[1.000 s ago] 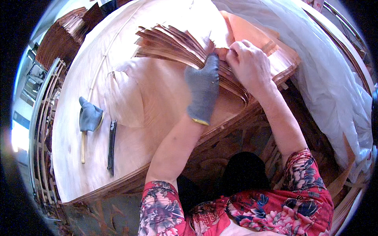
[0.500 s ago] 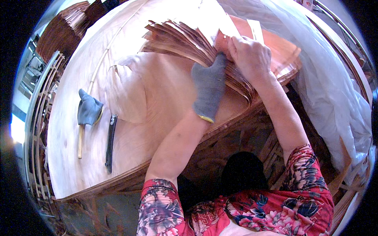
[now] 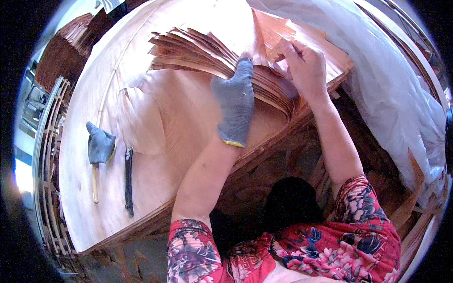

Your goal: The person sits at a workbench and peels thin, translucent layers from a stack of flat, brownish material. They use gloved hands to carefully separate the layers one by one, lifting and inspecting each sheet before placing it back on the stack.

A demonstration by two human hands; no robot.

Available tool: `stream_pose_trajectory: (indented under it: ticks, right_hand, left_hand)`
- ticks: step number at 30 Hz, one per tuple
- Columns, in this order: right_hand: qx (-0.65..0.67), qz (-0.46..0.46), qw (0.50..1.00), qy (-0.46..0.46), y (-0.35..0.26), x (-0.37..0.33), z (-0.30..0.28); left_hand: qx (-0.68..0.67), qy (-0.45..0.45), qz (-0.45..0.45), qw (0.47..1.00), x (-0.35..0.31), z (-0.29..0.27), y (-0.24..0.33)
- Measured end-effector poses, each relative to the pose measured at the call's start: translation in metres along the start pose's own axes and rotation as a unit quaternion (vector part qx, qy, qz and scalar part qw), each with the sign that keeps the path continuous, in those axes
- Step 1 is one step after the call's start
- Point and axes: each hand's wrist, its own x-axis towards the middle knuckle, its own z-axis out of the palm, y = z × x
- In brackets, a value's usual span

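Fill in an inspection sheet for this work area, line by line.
Surface: broad pale sheet with a layered front edge; rippled left of the bundle.
Job's things: fanned bundle of thin brown sheets; orange-toned sheets at its right.
Clutter: loose grey glove, wooden stick at its lower edge, dark narrow strip alongside.
Hands: gloved left hand on the bundle, grip unclear; bare right hand by the orange-toned sheets, fingers bent, hold unclear.
Cables: nothing seen.
Surroundings: whitish plastic sheeting right; brown stack upper left.
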Motion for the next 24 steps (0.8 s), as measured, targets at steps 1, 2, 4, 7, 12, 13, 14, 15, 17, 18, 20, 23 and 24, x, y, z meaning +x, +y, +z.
stream_pose_trajectory:
  ticks: [1,2,4,7,12,13,14,15,17,18,20,23,24]
  right_hand:
    - [0.011,0.006,1.0,-0.003,0.001,-0.001,0.0]
    - [0.023,0.012,1.0,-0.005,0.002,-0.001,-0.001]
    - [0.025,0.019,1.0,0.0,0.003,-0.003,0.002]
    - [0.055,0.019,0.998,0.012,0.008,-0.004,0.005]
    - [0.113,0.012,0.993,-0.032,0.006,-0.007,0.001]
    - [0.164,-0.007,0.985,-0.058,-0.001,-0.007,-0.004]
    - [0.214,-0.027,0.973,-0.084,-0.005,-0.008,-0.008]
    - [0.12,-0.099,0.984,-0.084,-0.004,-0.006,-0.01]
    - [-0.07,-0.239,0.965,-0.079,0.0,0.001,-0.014]
    - [-0.128,-0.295,0.943,-0.087,0.0,0.006,-0.014]
    - [-0.201,-0.367,0.9,-0.124,-0.012,0.012,-0.017]
    - [-0.23,-0.426,0.862,-0.154,-0.016,0.019,-0.017]
    - [-0.245,-0.434,0.852,-0.162,-0.017,0.022,-0.019]
  left_hand:
    - [-0.006,0.002,0.0,1.0,0.0,0.0,-0.001]
    - [-0.012,0.005,0.0,1.0,0.0,0.0,-0.001]
    - [0.003,0.0,0.026,1.0,0.001,-0.001,0.0]
    - [-0.019,0.005,0.018,1.0,0.0,0.002,0.0]
    - [0.013,0.003,-0.004,1.0,-0.001,0.0,0.004]
    - [0.012,0.004,-0.014,1.0,-0.002,-0.001,0.004]
    - [0.012,-0.001,-0.005,1.0,-0.001,-0.001,0.004]
    - [0.012,-0.006,0.004,1.0,-0.001,-0.001,0.004]
    - [0.01,-0.008,0.008,1.0,-0.001,0.0,0.003]
    - [0.007,-0.005,0.003,1.0,-0.001,0.001,0.002]
    - [0.005,-0.001,0.018,1.0,0.001,-0.001,0.0]
    - [-0.008,-0.007,0.055,0.998,0.003,0.001,-0.003]
    - [-0.011,-0.01,0.058,0.998,0.003,0.003,-0.003]
